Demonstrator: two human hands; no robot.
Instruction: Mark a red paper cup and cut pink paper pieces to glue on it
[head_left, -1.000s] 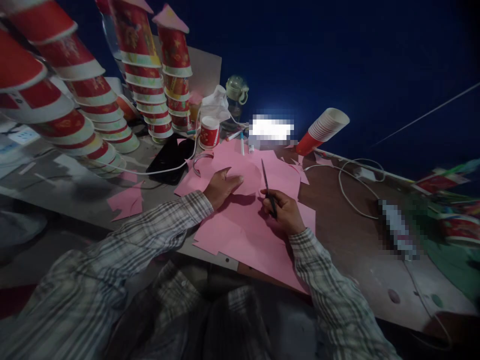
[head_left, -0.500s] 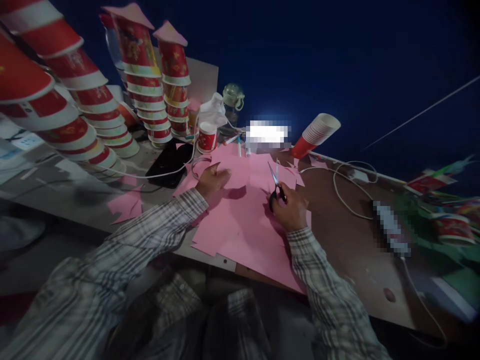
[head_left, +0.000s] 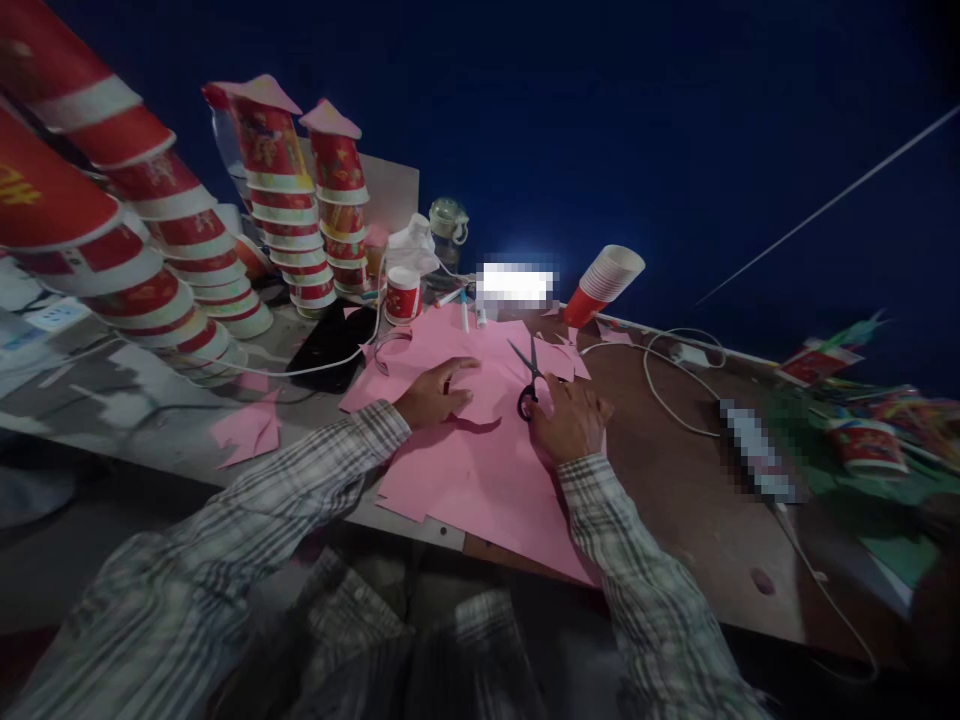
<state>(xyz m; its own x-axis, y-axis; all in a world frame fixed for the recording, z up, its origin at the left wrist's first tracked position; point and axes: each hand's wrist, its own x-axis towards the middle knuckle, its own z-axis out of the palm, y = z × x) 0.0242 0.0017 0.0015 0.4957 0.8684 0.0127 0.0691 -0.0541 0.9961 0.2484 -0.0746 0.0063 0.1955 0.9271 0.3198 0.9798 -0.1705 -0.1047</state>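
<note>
A large sheet of pink paper (head_left: pixel 495 500) lies across the table in front of me. My left hand (head_left: pixel 439 393) rests over its left half, thumb and fingers apart, beside a loose pink piece with a curved, slightly raised edge (head_left: pixel 484 400). I see nothing gripped between those fingers. In my right hand (head_left: pixel 571 415) are black-handled scissors (head_left: pixel 529 378), blades apart and pointing away from me. My thumb is at one handle loop; the other loop is hidden by my fingers.
Tall stacks of red and white paper cups (head_left: pixel 289 225) stand left. A black phone (head_left: pixel 334 345), a single cup (head_left: pixel 403 297) and markers (head_left: pixel 464 312) lie beyond the paper. Nested cups (head_left: pixel 604 285) lean at the back. A white cable (head_left: pixel 652 375) curls right; pink scraps (head_left: pixel 251 430) lie left.
My left thumb and fingers have spread apart near the curved pink piece, which sits lower. The scissors have turned leftward and their blades are wider apart. The view has shifted slightly.
</note>
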